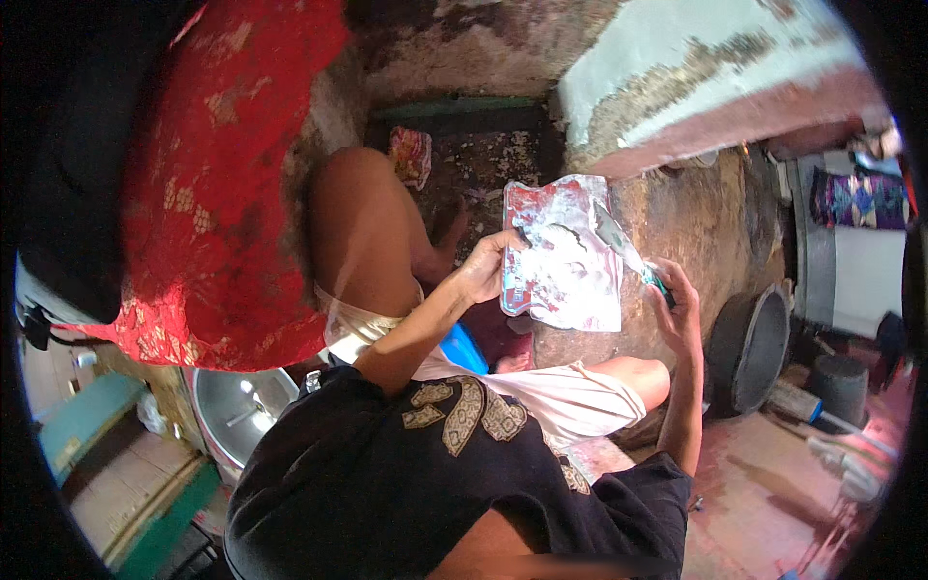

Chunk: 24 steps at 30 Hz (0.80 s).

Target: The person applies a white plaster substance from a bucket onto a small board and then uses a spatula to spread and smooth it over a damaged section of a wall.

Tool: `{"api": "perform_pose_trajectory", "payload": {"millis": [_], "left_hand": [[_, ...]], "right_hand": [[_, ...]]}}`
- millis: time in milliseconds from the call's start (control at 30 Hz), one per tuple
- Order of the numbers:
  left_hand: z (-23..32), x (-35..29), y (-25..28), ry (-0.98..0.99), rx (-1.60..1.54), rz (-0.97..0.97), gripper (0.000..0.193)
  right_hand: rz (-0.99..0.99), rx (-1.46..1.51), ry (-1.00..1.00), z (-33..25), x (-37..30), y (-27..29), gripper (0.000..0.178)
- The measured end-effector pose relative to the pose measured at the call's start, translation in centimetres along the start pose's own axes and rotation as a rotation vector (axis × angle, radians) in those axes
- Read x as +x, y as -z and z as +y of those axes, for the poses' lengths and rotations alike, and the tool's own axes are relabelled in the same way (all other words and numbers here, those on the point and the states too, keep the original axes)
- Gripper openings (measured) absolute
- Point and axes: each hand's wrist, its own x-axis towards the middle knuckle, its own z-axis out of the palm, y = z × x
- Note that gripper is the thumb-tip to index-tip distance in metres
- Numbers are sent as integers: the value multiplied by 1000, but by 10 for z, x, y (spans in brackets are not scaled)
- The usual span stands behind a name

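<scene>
My left hand (486, 268) grips the left edge of a flat, wavy-edged sheet (570, 300), its thumb on top. White paste is smeared over the sheet, with reddish patches showing through. In my right hand (681, 298) is a putty knife (613, 232), the fingers wrapped round its green handle. The knife's greyish, paste-coated blade lies over the sheet's upper right part; whether it touches cannot be made out.
A stained wall (677, 106) stands ahead, with debris on the dark floor (483, 159). At left are a red cloth (222, 193) and a metal bowl (242, 411). A dark tub (749, 353) and a bucket (836, 391) are at right.
</scene>
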Motion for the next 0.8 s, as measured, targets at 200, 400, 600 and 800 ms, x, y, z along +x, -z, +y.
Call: {"api": "perform_pose_trajectory", "payload": {"millis": [200, 400, 600, 800], "left_hand": [[5, 4, -30, 115, 82, -9, 35], [1, 6, -50, 133, 72, 58, 40], [-5, 3, -56, -35, 156, 94, 31], [-16, 3, -67, -24, 130, 76, 28]], "right_hand": [[256, 158, 26, 11, -21, -21, 28], [349, 329, 69, 24, -29, -25, 28], [385, 386, 99, 29, -44, -17, 25], [441, 302, -27, 28, -65, -12, 24]]}}
